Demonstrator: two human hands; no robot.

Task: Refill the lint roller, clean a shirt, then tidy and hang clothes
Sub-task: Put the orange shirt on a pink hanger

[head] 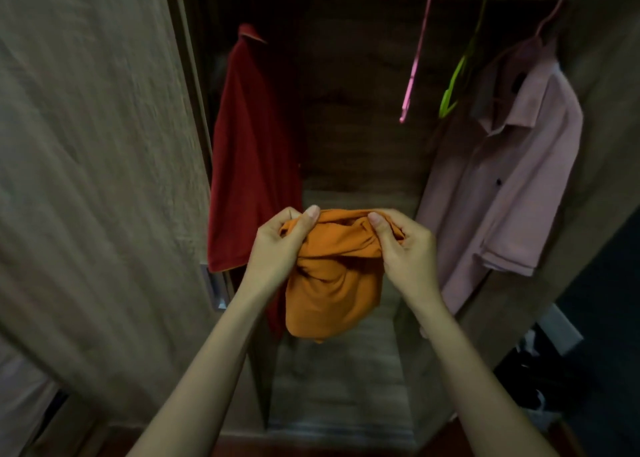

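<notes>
The orange garment (332, 283) is bunched and held in the air in front of the open wardrobe (363, 127), its lower part hanging free. The left hand (280, 245) pinches its upper left edge; the right hand (405, 248) pinches its upper right edge. Inside, a red shirt (252, 151) hangs at left and a pink shirt (502, 186) at right. Between them hang 2 bare hangers: a pink hanger (415, 61) and a green hanger (457, 75)

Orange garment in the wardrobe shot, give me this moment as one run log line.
stage: hang clothes | left hand + right hand: gripping bunched orange garment | free hangers: pink hanger, green hanger | hung: red shirt, pink shirt
</notes>
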